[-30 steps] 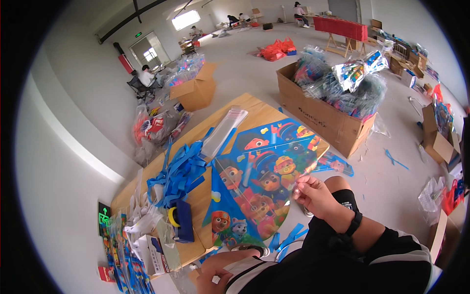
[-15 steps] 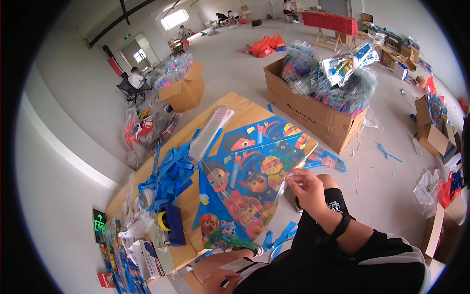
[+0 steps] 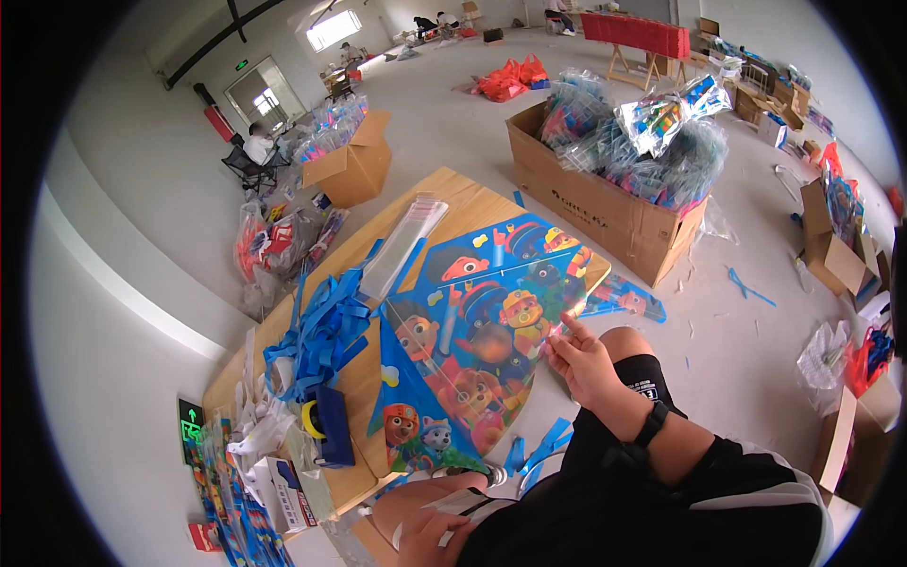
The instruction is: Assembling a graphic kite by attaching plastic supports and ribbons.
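Observation:
A bright blue kite (image 3: pixel 491 317) printed with cartoon dogs lies spread on the wooden table (image 3: pixel 452 187), its near part reaching past the edge towards my lap. A thin rod crosses it, and part of the print looks hazy. At the kite's right edge, my right hand (image 3: pixel 584 367) pinches thumb and fingers together; whatever is between them is too small to name. My left hand (image 3: pixel 436 539) rests low over my thigh with curled fingers, partly cut off by the frame; its contents are unclear.
Left of the kite lie blue ribbons (image 3: pixel 326 331), clear plastic sleeves (image 3: pixel 406 248) and a blue tape dispenser (image 3: pixel 331 430). A large carton (image 3: pixel 595 194) of bagged goods stands beyond the table. Another carton (image 3: pixel 357 175) sits farther left, and open boxes (image 3: pixel 831 236) line the right.
My right hand has shifted slightly left and down along the kite's edge, its index finger now straighter. My left hand has moved a little right and up. The view has tilted slightly.

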`<state>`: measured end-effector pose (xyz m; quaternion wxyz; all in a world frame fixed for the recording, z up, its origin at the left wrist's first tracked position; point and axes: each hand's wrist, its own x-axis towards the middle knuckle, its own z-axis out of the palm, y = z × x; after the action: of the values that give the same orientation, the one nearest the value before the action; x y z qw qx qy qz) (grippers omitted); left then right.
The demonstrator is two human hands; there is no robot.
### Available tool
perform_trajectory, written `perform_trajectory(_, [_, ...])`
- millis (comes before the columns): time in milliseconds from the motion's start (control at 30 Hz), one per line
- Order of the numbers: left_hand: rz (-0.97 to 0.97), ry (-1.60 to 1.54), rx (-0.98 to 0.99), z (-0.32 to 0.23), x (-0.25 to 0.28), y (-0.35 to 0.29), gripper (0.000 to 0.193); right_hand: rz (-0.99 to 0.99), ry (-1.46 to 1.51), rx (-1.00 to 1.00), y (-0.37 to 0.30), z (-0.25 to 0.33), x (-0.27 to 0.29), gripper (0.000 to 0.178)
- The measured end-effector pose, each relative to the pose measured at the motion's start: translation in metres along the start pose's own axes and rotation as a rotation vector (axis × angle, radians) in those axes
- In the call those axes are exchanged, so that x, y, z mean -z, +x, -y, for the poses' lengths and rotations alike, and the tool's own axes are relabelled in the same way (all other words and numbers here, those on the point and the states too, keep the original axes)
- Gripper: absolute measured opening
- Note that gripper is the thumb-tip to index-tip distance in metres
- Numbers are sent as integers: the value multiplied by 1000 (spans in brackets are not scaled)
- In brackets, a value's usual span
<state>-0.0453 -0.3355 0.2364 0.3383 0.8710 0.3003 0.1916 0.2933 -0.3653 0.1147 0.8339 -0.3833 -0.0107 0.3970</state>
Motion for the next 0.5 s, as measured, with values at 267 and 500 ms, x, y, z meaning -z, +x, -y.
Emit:
perform_trajectory(267, [81, 87, -109, -2, 5, 4, 9, -3, -9, -92, 13, -14, 29, 60])
perform_trajectory(500, [30, 69, -43, 13, 0, -3, 7, -9, -253, -151, -2, -7, 10, 59])
